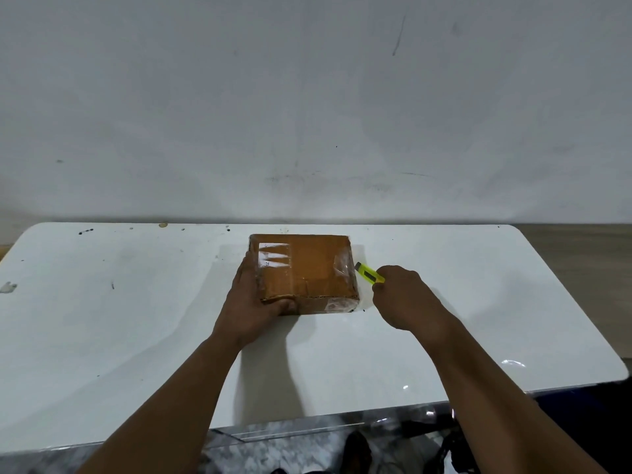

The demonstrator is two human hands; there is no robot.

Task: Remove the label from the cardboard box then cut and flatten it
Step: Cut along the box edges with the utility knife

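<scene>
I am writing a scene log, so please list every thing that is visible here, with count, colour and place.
cardboard box: one, brown, taped, middle of the table towards the wall.
label: one, white under clear tape, far left of the box top.
utility knife: one, yellow-green, at the box's right side.
table: one, white, speckled, against the wall.
wall: grey-white, scuffed, behind.
left hand: grips the box's near left corner.
right hand: grips the knife.

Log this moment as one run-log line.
left hand: holds box at near left corner | right hand: grips yellow knife, tip at box's right side | box: closed, taped, on table
</scene>
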